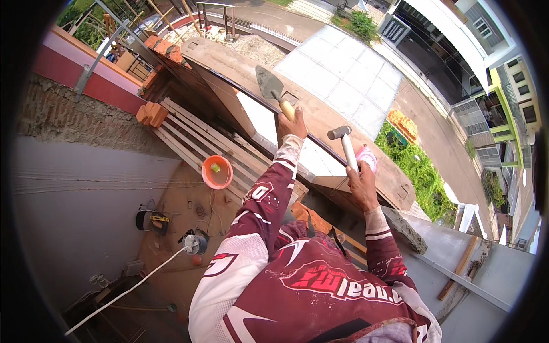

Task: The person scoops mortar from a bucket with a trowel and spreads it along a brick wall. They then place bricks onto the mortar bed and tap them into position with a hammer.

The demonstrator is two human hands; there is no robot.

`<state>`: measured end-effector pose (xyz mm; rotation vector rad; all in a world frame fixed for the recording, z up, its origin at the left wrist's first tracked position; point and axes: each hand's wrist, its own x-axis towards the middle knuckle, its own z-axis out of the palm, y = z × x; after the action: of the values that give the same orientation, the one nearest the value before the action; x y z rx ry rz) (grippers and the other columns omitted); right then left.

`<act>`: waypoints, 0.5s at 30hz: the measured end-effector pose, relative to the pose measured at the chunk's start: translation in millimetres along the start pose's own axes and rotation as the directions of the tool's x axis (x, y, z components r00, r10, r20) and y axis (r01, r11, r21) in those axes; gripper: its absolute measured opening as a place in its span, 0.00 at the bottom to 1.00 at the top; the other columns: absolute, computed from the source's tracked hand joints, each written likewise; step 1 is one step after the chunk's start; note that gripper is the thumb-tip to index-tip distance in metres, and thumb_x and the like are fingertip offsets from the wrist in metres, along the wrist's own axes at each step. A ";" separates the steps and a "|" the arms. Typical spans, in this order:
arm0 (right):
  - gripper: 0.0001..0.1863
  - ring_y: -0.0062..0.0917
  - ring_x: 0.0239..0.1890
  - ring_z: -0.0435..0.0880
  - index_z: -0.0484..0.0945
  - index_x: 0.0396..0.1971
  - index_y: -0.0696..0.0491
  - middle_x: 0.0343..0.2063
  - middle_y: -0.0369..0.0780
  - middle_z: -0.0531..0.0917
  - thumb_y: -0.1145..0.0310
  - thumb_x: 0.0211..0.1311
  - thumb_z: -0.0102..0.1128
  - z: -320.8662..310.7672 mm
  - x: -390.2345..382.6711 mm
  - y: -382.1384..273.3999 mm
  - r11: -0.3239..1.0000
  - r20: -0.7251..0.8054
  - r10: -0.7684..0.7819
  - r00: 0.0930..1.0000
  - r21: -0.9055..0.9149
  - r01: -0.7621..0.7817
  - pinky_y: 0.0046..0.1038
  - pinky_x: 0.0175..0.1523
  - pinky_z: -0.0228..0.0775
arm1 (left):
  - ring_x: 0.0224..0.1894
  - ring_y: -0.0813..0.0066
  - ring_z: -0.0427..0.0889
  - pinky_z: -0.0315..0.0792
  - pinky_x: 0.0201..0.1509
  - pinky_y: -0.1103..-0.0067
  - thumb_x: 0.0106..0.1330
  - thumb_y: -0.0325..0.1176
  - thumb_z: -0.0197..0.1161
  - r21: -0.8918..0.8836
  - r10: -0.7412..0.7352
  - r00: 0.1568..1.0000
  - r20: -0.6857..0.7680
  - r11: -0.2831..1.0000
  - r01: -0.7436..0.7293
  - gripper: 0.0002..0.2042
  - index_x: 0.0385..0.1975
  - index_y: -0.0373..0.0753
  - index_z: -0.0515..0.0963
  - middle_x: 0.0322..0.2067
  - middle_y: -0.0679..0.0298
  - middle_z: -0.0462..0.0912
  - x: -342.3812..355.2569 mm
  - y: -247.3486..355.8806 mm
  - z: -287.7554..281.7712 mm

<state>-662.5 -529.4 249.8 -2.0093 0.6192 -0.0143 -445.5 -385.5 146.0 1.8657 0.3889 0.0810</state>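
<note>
My left hand [293, 124] is closed round the wooden handle of a pointed trowel [267, 83], its grey blade over the concrete ledge [329, 128]. My right hand [363, 186] grips the pale handle of a hammer [349, 150]. The dark head of the hammer points away from me, above the ledge. Just beyond my right hand lies a round pink and white thing [366, 158], partly hidden by the hand; its kind I cannot make out.
An orange bucket [217, 172] stands on wooden planks [203, 134] at the left, near stacked orange bricks [151, 114]. Far below lie a bucket with a pale pole [195, 243] and a yellow level [159, 218]. Past the ledge are a light roof [343, 68] and greenery [414, 171].
</note>
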 end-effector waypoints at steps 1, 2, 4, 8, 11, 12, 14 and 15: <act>0.13 0.23 0.25 0.78 0.74 0.40 0.61 0.27 0.41 0.77 0.66 0.66 0.60 -12.1 -27.4 9.7 0.996 -0.015 0.061 0.998 0.058 -0.060 0.28 0.30 0.70 | 0.31 0.57 0.85 0.79 0.42 0.67 0.65 0.50 0.65 0.011 0.010 1.000 -0.011 1.000 -0.010 0.27 0.41 0.27 0.71 0.26 0.55 0.83 7.2 -3.2 13.1; 0.12 0.19 0.22 0.76 0.74 0.40 0.60 0.26 0.38 0.76 0.67 0.66 0.59 -23.5 -53.9 19.3 0.971 -0.003 0.164 0.986 0.179 -0.161 0.25 0.27 0.69 | 0.31 0.58 0.86 0.79 0.42 0.67 0.65 0.50 0.65 0.031 0.017 1.000 -0.015 0.999 -0.017 0.27 0.43 0.26 0.70 0.26 0.55 0.84 12.8 -6.3 24.8; 0.12 0.16 0.21 0.75 0.75 0.42 0.60 0.25 0.35 0.76 0.67 0.66 0.60 -41.2 -103.7 39.4 0.956 -0.075 0.230 0.970 0.205 -0.211 0.24 0.27 0.69 | 0.33 0.59 0.87 0.80 0.43 0.68 0.65 0.54 0.63 0.041 -0.148 0.982 0.120 0.989 0.144 0.32 0.46 0.23 0.70 0.30 0.50 0.85 20.4 -11.7 37.8; 0.12 0.17 0.23 0.77 0.75 0.41 0.60 0.25 0.36 0.78 0.68 0.65 0.60 -60.6 -178.2 80.8 0.928 -0.246 0.327 0.913 0.263 -0.262 0.24 0.27 0.70 | 0.31 0.56 0.87 0.81 0.32 0.67 0.67 0.62 0.54 0.392 -0.102 0.956 0.276 0.920 -0.015 0.39 0.51 0.20 0.71 0.37 0.43 0.84 26.4 0.4 31.6; 0.11 0.18 0.25 0.78 0.77 0.38 0.61 0.26 0.38 0.79 0.67 0.64 0.59 -63.3 -231.2 115.2 0.885 -0.327 0.448 0.832 0.296 -0.360 0.27 0.31 0.71 | 0.31 0.55 0.88 0.81 0.23 0.67 0.69 0.68 0.42 0.301 -0.416 0.742 0.525 0.907 0.296 0.43 0.53 0.23 0.71 0.39 0.46 0.86 33.5 24.1 19.0; 0.11 0.20 0.25 0.79 0.77 0.38 0.61 0.27 0.40 0.80 0.67 0.64 0.60 -62.8 -241.6 128.9 0.867 -0.349 0.493 0.797 0.273 -0.416 0.28 0.32 0.71 | 0.31 0.56 0.88 0.80 0.21 0.69 0.69 0.69 0.38 0.337 -0.443 0.677 0.588 0.895 0.293 0.44 0.53 0.24 0.71 0.38 0.47 0.86 37.4 31.2 15.5; 0.12 0.23 0.26 0.80 0.78 0.38 0.61 0.28 0.43 0.81 0.66 0.63 0.60 -57.5 -265.3 156.0 0.795 -0.336 0.605 0.722 0.301 -0.526 0.30 0.34 0.72 | 0.30 0.59 0.88 0.79 0.21 0.72 0.69 0.71 0.33 0.438 -0.520 0.642 0.564 0.847 0.301 0.45 0.53 0.25 0.70 0.36 0.51 0.87 39.8 37.3 13.5; 0.13 0.25 0.26 0.81 0.78 0.38 0.61 0.28 0.44 0.82 0.65 0.63 0.61 -51.5 -275.8 168.1 0.805 -0.390 0.593 0.704 0.270 -0.529 0.31 0.34 0.72 | 0.30 0.58 0.88 0.79 0.22 0.72 0.68 0.72 0.34 0.429 -0.526 0.629 0.573 0.846 0.317 0.45 0.52 0.26 0.70 0.36 0.50 0.87 40.4 36.7 11.9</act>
<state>-986.1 -516.4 204.2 -1.6033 1.4897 -0.1638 -396.2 -394.1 170.9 1.8834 0.3275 -1.0245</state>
